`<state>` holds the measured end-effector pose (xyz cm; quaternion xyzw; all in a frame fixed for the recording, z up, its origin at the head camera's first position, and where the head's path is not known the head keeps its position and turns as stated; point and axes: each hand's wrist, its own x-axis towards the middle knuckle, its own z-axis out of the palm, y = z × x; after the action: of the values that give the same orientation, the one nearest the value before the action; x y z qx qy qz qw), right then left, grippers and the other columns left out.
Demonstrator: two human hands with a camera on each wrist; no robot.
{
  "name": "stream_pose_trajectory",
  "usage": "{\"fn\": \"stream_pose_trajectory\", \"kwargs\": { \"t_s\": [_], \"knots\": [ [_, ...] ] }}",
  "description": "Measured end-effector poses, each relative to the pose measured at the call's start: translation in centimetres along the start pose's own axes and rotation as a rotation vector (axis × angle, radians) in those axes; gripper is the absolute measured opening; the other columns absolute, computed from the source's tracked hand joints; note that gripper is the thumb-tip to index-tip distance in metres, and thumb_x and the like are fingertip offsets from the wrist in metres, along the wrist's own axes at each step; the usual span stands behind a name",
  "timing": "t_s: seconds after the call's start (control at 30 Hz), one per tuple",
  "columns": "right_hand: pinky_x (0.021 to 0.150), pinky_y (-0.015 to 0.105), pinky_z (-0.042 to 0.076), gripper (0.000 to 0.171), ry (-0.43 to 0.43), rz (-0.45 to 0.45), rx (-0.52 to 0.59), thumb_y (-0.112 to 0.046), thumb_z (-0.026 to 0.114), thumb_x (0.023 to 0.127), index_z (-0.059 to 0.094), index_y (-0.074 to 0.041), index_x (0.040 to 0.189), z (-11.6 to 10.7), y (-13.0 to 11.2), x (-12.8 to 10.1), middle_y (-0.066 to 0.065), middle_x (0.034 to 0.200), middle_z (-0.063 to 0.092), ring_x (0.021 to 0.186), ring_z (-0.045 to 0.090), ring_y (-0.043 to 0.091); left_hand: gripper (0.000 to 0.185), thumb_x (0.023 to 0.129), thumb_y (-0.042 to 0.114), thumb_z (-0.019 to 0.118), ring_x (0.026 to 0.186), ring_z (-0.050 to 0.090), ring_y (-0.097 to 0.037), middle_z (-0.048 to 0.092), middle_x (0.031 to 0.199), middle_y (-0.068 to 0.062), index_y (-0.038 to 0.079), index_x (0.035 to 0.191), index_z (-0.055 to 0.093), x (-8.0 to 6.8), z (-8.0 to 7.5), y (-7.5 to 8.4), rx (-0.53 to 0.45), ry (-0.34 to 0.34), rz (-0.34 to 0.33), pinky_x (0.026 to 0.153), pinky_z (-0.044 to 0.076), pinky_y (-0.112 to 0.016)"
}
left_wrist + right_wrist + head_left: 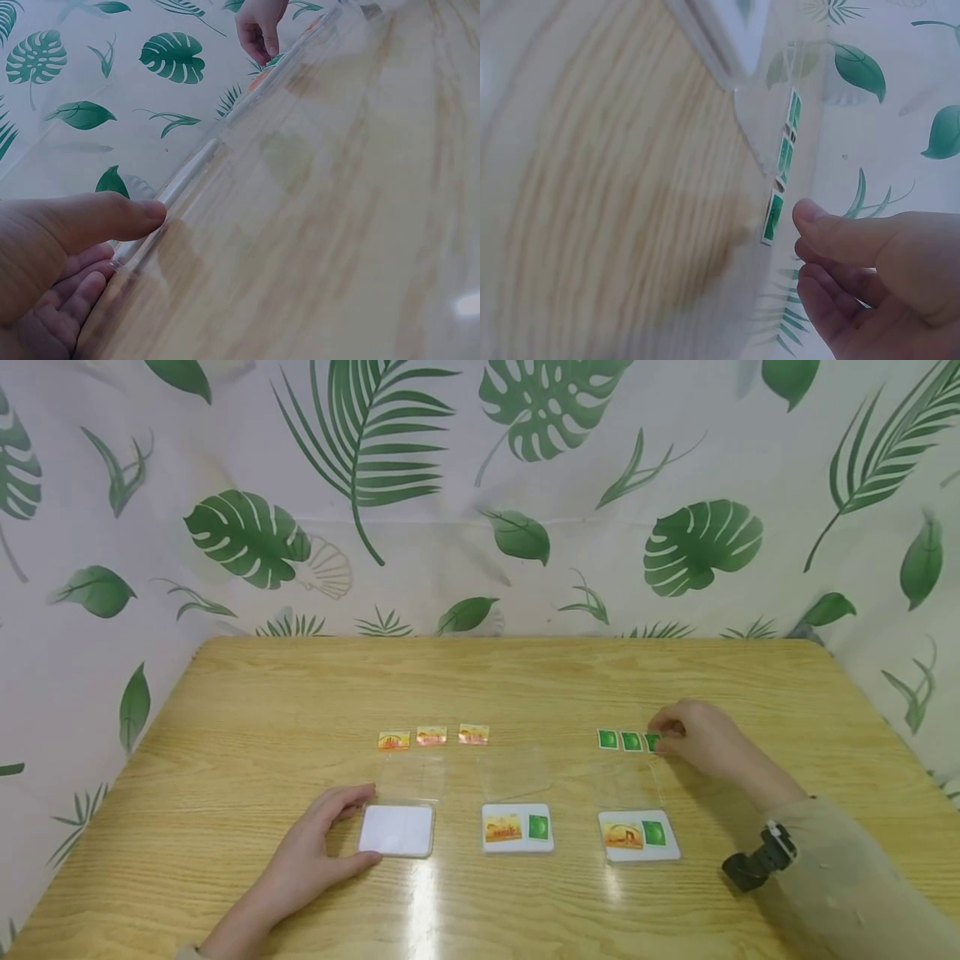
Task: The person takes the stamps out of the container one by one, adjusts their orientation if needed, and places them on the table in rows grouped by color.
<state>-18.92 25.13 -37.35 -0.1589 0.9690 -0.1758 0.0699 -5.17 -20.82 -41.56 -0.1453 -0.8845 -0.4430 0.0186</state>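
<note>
My left hand (318, 852) grips the left end of a flat clear plastic case (396, 831) with a plain white insert. In the left wrist view the thumb (146, 214) lies along its edge. My right hand (708, 743) is at the rightmost green stamp (773, 217) of a short row; the fingers are loosely bent and, in the right wrist view, nothing shows between them. Two other green stamps (619, 740) lie beside it. A middle case (517, 846) and a right case (641, 853) each bear one orange and one green stamp on white.
Three orange-yellow stamps (432, 736) lie in a row at the back left. Behind each case a clear lid (513, 774) lies flat on the wooden table (525, 685). A leaf-patterned cloth (420, 543) hangs beyond the far edge. A black device (759, 860) is on the right wrist.
</note>
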Motion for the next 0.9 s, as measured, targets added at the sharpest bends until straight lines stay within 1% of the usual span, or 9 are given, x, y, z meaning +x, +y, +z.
{"fn": "stream_pose_trajectory", "kwargs": {
  "t_s": [0.07,0.17,0.2,0.4,0.5,0.63,0.73,0.83,0.9],
  "knots": [
    [0.07,0.042,0.048,0.021,0.009,0.009,-0.001,-0.008,0.066,0.08,0.065,0.0,0.099,-0.1,-0.2,-0.1,0.013,0.093,0.063,0.084,0.056,0.025,0.066,0.067,0.017,0.08,0.113,0.049,-0.017,0.051,0.125,-0.003,0.008,0.125,0.049,0.0,0.0,0.1,-0.004,-0.005,-0.011,0.097,0.041,-0.03],
    [0.071,0.043,0.048,0.021,0.029,0.006,-0.005,-0.009,0.065,0.082,0.065,0.001,0.1,-0.1,-0.7,-0.3,0.014,0.094,0.063,0.085,0.056,0.026,0.068,0.068,0.027,0.079,0.114,0.048,-0.013,0.05,0.126,0.002,0.013,0.126,0.049,-0.1,0.3,-1.2,-0.037,-0.007,-0.011,0.097,0.04,-0.026],
    [0.071,0.043,0.048,0.021,0.038,-0.002,-0.004,-0.009,0.065,0.082,0.065,0.001,0.1,-0.2,-1.0,-0.3,0.015,0.094,0.062,0.085,0.056,0.027,0.068,0.068,0.028,0.079,0.114,0.048,-0.014,0.05,0.126,0.002,0.013,0.126,0.049,-0.1,0.3,-1.3,-0.059,-0.006,-0.013,0.097,0.04,-0.026],
    [0.069,0.042,0.049,0.021,0.069,-0.067,0.005,-0.011,0.067,0.081,0.066,0.001,0.098,-0.3,-2.4,-0.5,0.013,0.091,0.063,0.083,0.057,0.026,0.067,0.069,0.023,0.079,0.115,0.049,-0.019,0.05,0.126,-0.004,0.012,0.127,0.047,0.1,0.3,-1.1,-0.181,0.029,-0.042,0.097,0.041,-0.026],
    [0.069,0.041,0.049,0.021,0.076,-0.095,0.012,-0.011,0.068,0.08,0.066,0.0,0.098,-0.3,-3.2,-0.6,0.012,0.091,0.064,0.082,0.057,0.025,0.066,0.07,0.021,0.078,0.115,0.05,-0.019,0.05,0.127,-0.002,0.015,0.128,0.047,0.2,0.2,-0.4,-0.21,0.047,-0.041,0.095,0.042,-0.027],
    [0.068,0.038,0.048,0.022,0.097,-0.137,-0.001,-0.012,0.07,0.078,0.067,-0.002,0.097,-0.3,-4.4,-0.6,0.01,0.091,0.064,0.081,0.056,0.024,0.063,0.072,0.016,0.077,0.115,0.05,-0.021,0.05,0.126,-0.005,0.012,0.127,0.047,0.9,0.3,0.9,-0.281,0.058,0.034,0.095,0.042,-0.028],
    [0.069,0.037,0.048,0.021,0.107,-0.17,-0.009,-0.012,0.07,0.078,0.067,-0.004,0.097,-0.2,-5.6,-0.8,0.009,0.092,0.065,0.081,0.056,0.023,0.06,0.071,0.011,0.077,0.113,0.05,-0.024,0.052,0.123,-0.009,0.008,0.125,0.049,1.8,0.8,2.0,-0.315,0.078,0.096,0.095,0.043,-0.03],
    [0.068,0.034,0.048,0.02,0.105,-0.2,0.001,-0.012,0.07,0.078,0.067,-0.005,0.097,-0.2,-7.0,-1.1,0.007,0.09,0.064,0.08,0.055,0.021,0.058,0.071,0.009,0.077,0.111,0.052,-0.022,0.054,0.12,-0.008,0.009,0.123,0.051,2.8,1.4,3.1,-0.307,0.095,0.114,0.094,0.044,-0.03],
    [0.067,0.032,0.047,0.02,0.11,-0.23,0.005,-0.012,0.071,0.077,0.067,-0.005,0.096,-0.1,-7.8,-1.2,0.006,0.089,0.063,0.079,0.054,0.02,0.058,0.071,0.009,0.077,0.11,0.052,-0.019,0.054,0.119,-0.005,0.012,0.123,0.051,3.3,2.0,3.8,-0.298,0.087,0.104,0.094,0.044,-0.03]
  ]
}}
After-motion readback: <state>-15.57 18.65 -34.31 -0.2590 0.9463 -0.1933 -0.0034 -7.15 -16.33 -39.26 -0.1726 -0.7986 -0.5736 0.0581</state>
